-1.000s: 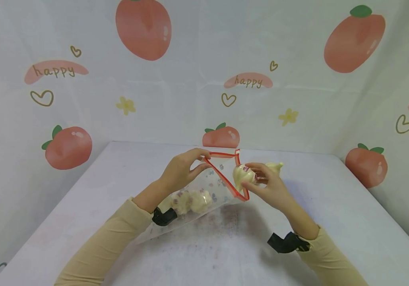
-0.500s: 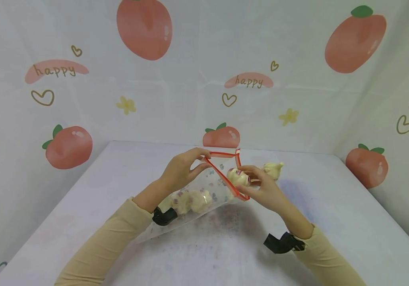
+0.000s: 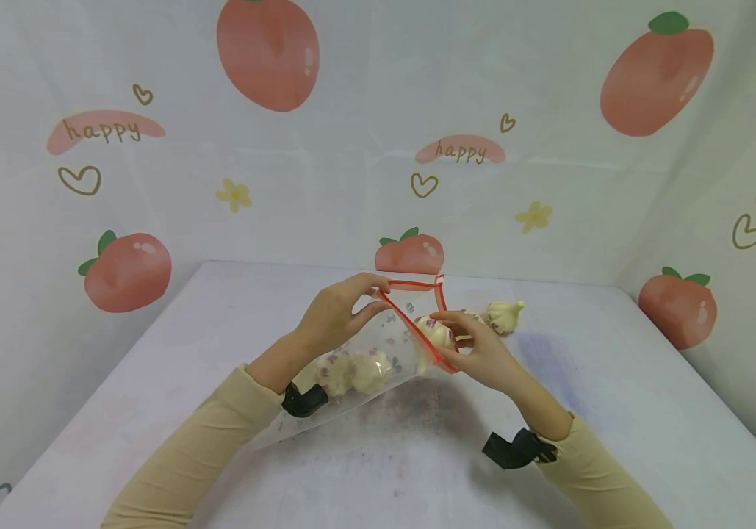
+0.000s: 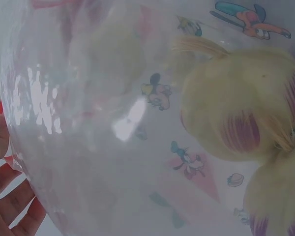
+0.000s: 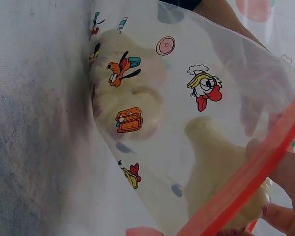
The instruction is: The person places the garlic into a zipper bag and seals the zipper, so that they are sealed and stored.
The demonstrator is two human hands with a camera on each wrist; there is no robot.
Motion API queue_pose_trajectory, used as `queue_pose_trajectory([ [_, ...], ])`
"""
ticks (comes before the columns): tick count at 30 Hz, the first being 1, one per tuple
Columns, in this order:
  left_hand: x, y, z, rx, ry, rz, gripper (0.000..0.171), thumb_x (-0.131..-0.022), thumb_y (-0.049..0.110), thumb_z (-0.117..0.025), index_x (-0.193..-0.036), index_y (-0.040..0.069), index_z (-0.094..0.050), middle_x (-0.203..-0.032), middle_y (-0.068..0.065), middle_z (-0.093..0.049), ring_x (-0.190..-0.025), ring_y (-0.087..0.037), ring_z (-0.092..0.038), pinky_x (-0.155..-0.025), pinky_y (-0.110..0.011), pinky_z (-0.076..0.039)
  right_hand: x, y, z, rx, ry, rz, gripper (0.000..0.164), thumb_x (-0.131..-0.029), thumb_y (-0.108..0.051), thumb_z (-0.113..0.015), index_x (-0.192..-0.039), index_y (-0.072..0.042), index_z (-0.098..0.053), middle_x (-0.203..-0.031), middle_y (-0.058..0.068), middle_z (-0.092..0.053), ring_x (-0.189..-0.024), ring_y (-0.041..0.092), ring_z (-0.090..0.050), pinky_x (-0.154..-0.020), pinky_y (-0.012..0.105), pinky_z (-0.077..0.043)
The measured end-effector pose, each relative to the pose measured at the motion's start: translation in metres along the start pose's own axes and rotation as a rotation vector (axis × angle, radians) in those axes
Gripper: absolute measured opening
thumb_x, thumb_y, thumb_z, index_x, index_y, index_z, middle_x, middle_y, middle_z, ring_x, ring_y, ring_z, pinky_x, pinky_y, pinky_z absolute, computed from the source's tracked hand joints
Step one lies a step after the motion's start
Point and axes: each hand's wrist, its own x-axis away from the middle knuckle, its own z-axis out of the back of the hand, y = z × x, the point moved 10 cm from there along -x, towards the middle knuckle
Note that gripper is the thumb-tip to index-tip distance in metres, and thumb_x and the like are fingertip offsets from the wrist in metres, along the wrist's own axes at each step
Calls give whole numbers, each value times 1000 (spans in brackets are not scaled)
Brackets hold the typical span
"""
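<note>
A clear plastic zip bag (image 3: pixel 412 284) with a red-edged mouth and cartoon prints lies tilted across the table. My left hand (image 3: pixel 334 312) pinches the bag's rim at its upper left, keeping the mouth apart. Several pale garlic bulbs (image 3: pixel 369 371) with purple patches rest inside; in the left wrist view one garlic bulb (image 4: pixel 236 108) fills the right side. At the mouth, my right hand (image 3: pixel 486 356) holds another garlic bulb (image 3: pixel 436 330) by thumb and fingers. The right wrist view shows this held bulb (image 5: pixel 209 162) through the bag wall, partly behind the red edge.
Beyond my right hand, one garlic bulb (image 3: pixel 504 317) lies on the white table (image 3: pixel 364 470). Part of another bulb (image 3: pixel 475 316) shows just behind my right fingers. A printed cloth backdrop (image 3: pixel 338 184) rises behind the table.
My right hand has moved left and slightly down, bringing its garlic bulb into the bag's mouth. Bulbs behind that hand are more exposed. My left hand has stayed put.
</note>
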Motion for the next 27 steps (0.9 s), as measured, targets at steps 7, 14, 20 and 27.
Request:
queue_pose_trajectory([
  [7,0,0,0,0,5,-2,24,-84,15,-69,-103,6,-59,-98,-5,-67,-89,-20,-68,-72,-31,-53,-1,0,-5,-45,-40,-1,41,-84,1,-63,-125,0,-54,-117,22,-62,-100,34,-63,-86,43,-52],
  [14,1,0,1,0,15,-10,24,-83,12,-69,-104,5,-59,-98,-6,-67,-89,-20,-68,-71,-31,-53,-1,2,-6,-50,-53,-21,32,-85,1,-62,-117,1,-59,-113,19,-63,-96,31,-65,-81,30,-54],
  [20,1,-1,2,1,17,-6,24,-84,14,-68,-104,5,-59,-98,-6,-67,-89,-20,-68,-72,-32,-53,1,2,0,-35,-28,-24,28,-85,-7,-66,-111,1,-63,-108,17,-66,-90,25,-66,-77,22,-53],
  [27,1,0,3,-3,21,-17,24,-84,13,-69,-103,5,-59,-98,-7,-67,-88,-20,-68,-68,-30,-52,1,9,12,-36,21,-38,26,-86,-11,-66,-110,0,-64,-104,16,-67,-91,27,-67,-78,21,-52],
])
